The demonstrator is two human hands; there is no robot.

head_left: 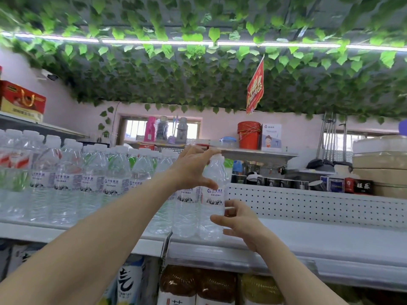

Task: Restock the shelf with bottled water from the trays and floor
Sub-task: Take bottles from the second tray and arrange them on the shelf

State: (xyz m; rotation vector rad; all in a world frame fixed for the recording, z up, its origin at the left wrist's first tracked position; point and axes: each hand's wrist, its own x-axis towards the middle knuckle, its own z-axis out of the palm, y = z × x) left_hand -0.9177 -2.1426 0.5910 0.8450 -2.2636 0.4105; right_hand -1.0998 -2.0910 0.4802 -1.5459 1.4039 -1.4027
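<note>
Head view. The left hand [193, 168] is raised with its fingers spread wide and nearly straight. Its forefinger reaches to the white cap of a water bottle [214, 194] just right of the palm, and its thumb points at the bottle's shoulder lower down. It spans the bottle's top without closing round it.

The right hand [240, 221] is lower and to the right of the left one, beside the bottom half of the same bottle. Its fingers are loosely bent, the forefinger crossing the front of the clear body and the thumb lying near the bottle's right side, just under the label. Whether it truly grips or only steadies the bottle cannot be told.

The bottle stands upright on the white shelf [308, 238], between the two hands. It sits at the right end of a row of water bottles [88, 179] that runs off to the left of the left forearm. Another bottle [187, 205] stands just behind the left wrist, touching or almost touching the handled one.

To the right of the right hand the shelf is backed by a perforated panel [308, 203]. Below both forearms, on a lower level, stand brown-filled bottles [198, 280]. Well above and beyond the hands are stacked red buckets [248, 135], a red hanging sign [255, 84] and green leaves [198, 73] covering the ceiling.
</note>
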